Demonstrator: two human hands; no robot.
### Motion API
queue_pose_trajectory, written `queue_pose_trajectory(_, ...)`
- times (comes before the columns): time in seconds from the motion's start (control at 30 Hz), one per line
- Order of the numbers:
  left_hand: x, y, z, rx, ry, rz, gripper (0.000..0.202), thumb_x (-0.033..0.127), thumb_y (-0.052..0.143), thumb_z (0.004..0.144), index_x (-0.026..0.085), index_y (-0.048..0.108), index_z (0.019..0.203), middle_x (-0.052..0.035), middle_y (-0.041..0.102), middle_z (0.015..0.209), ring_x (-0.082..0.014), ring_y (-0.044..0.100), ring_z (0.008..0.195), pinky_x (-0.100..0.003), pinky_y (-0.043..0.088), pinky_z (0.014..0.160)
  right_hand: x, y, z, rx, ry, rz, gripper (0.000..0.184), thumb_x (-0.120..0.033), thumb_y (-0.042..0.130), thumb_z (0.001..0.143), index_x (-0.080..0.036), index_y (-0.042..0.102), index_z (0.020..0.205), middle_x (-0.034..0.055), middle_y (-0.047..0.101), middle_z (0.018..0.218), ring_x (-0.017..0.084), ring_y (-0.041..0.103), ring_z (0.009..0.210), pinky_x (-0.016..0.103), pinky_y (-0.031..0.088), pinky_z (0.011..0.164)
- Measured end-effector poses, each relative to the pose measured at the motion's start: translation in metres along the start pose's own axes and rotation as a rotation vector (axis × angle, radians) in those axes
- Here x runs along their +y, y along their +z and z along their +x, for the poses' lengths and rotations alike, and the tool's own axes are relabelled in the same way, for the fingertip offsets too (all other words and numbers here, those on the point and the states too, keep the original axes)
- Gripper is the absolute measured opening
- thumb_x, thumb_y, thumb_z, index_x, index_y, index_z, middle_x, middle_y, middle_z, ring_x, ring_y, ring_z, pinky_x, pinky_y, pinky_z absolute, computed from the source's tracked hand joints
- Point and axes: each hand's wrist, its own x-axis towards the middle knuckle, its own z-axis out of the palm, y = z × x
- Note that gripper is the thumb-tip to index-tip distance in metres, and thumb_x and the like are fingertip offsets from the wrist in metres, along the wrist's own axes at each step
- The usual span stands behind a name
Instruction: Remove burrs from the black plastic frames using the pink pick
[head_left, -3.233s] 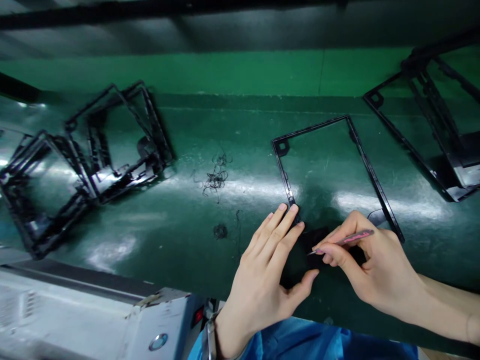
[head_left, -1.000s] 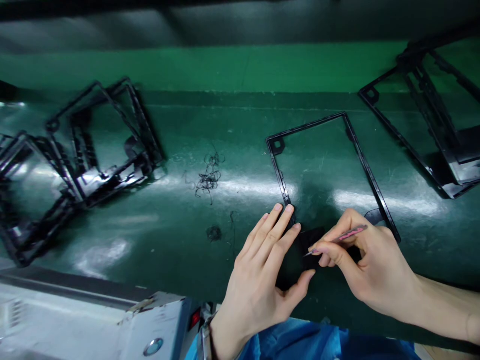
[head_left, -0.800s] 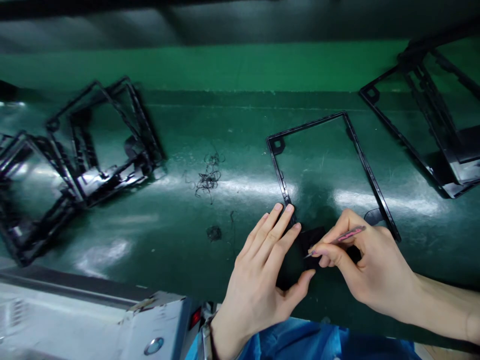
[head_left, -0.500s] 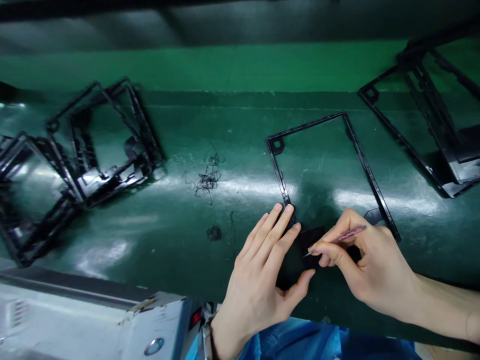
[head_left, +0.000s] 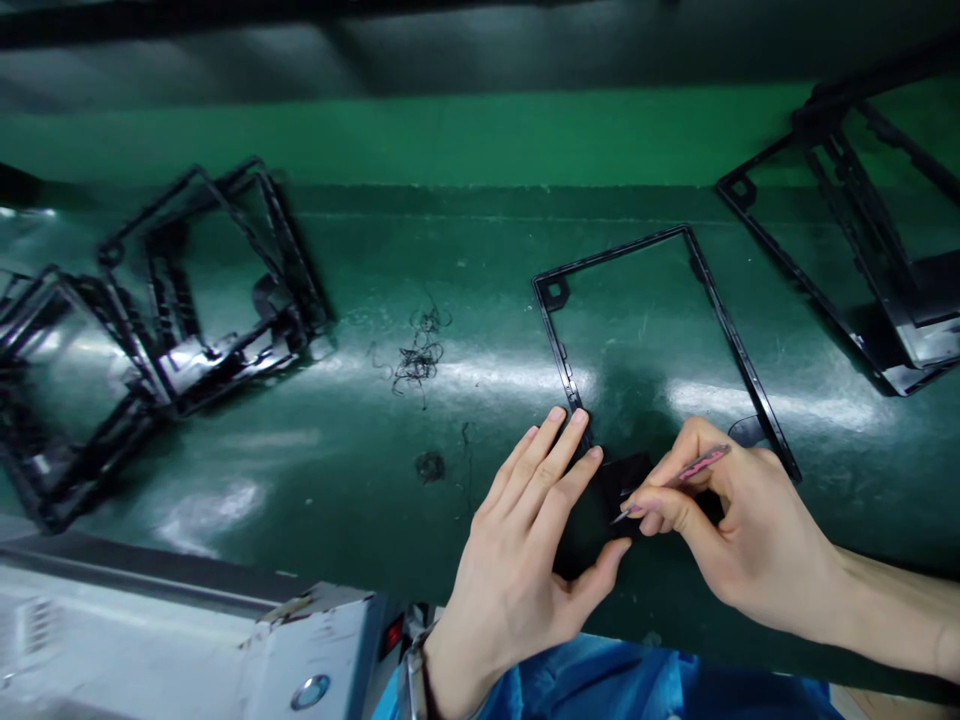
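A thin black rectangular frame [head_left: 720,325] lies flat on the green bench in front of me. My left hand [head_left: 525,545] rests on its near left corner, fingers stretched out flat and thumb against the frame's dark near edge. My right hand [head_left: 739,535] pinches a slim pink-handled tool [head_left: 679,475] like a pen, its metal tip touching the frame's near edge between the two hands. The frame's near side is mostly hidden under my hands.
Stacks of black frames [head_left: 195,290] lie at the left, and more frames [head_left: 862,240] at the far right. A tangle of thin black shavings [head_left: 420,350] sits mid-bench. A grey-white machine housing [head_left: 187,650] fills the lower left corner.
The tool's tip has shifted slightly along the frame's near edge and the handle has tilted a little. My left hand has stayed put.
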Motion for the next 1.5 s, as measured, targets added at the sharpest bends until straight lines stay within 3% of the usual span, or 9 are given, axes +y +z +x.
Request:
queue_pose_trajectory(0.43,-0.0003,0.0004,-0.0001,0.000,-0.008,0.007,0.056,0.028,0.070,0.097,0.009,0.053,0.147,-0.0227,0.051,0.164,-0.0349,0.041,0.159,-0.057,0.042,0.127,-0.0014,0.0019,0.0014,0.001,0.013,-0.034,0.011,-0.020,0.057,0.104,-0.022,0.062,0.094,-0.0011,0.072,0.082,0.012,0.077,0.068,0.022,0.059,0.061)
queue_pose_trajectory(0.7,0.0002,0.0004,0.0008,0.003,-0.001,0.000,0.055,0.027,0.069,0.097,0.009,0.053,0.147,-0.0229,0.051,0.164,-0.0345,0.039,0.160,-0.056,0.041,0.127,-0.0044,0.0001,0.0026,-0.037,0.033,-0.018,0.012,-0.018,0.057,0.103,-0.023,0.060,0.093,-0.0019,0.072,0.078,0.012,0.077,0.067,0.020,0.054,0.053)
queue_pose_trajectory(1.5,-0.0004,-0.0004,-0.0009,-0.007,-0.004,-0.008,0.056,0.027,0.071,0.097,0.009,0.054,0.147,-0.0226,0.050,0.165,-0.0339,0.039,0.160,-0.055,0.039,0.129,-0.0010,0.0004,0.0029,-0.025,0.003,-0.019,0.014,-0.015,0.056,0.102,-0.023,0.061,0.092,-0.0017,0.070,0.082,0.012,0.076,0.067,0.022,0.058,0.060)
